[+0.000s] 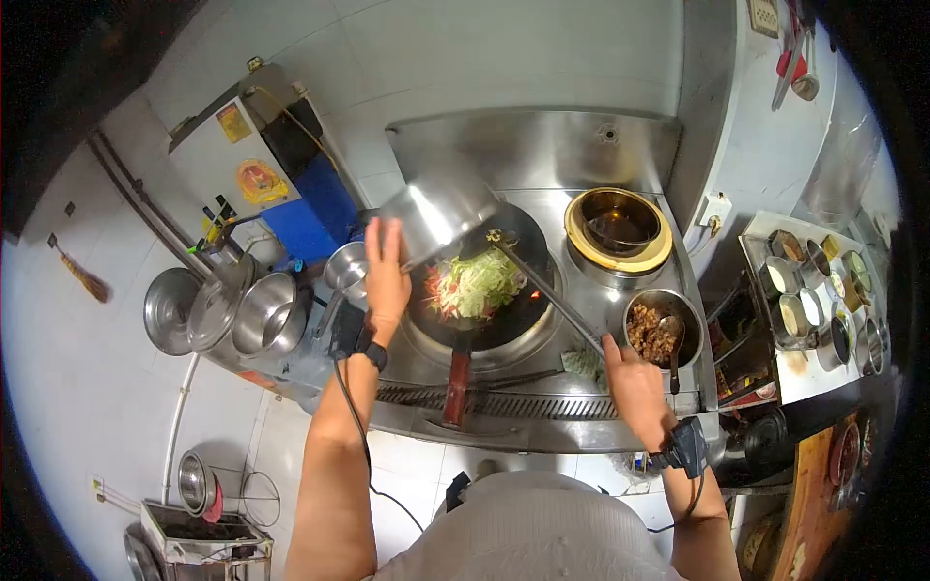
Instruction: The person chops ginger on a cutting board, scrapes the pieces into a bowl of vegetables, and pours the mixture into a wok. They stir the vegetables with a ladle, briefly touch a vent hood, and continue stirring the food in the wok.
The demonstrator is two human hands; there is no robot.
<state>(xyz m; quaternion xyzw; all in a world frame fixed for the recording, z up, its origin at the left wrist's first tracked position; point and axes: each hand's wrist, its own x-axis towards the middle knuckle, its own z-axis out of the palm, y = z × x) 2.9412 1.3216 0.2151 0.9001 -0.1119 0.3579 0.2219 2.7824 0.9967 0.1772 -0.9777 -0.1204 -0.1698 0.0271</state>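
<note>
My left hand (pixel 387 281) grips the rim of a shiny metal bowl (pixel 441 218), tipped on its side above the wok (pixel 531 320). Shredded pale green and reddish-orange vegetables (pixel 475 286) lie heaped in the wok. The wok's wooden handle (pixel 458 387) points toward me. In my right hand (pixel 635 392) is the long handle of a ladle (pixel 562 305). It slants into the wok's far side, where its head is partly hidden beside the bowl and the vegetables. Close to my right hand stands a metal pot (pixel 693 310) of browned minced food (pixel 649 334) with a spoon (pixel 672 339) in it.
A dark pot of brown liquid (pixel 620 221) sits at the back right of the stove (pixel 542 198). Several metal bowls (pixel 266 315) stand at the left. Seasoning containers (pixel 794 315) fill a tray on the right. A green-grey cloth (pixel 583 364) lies near the stove's front.
</note>
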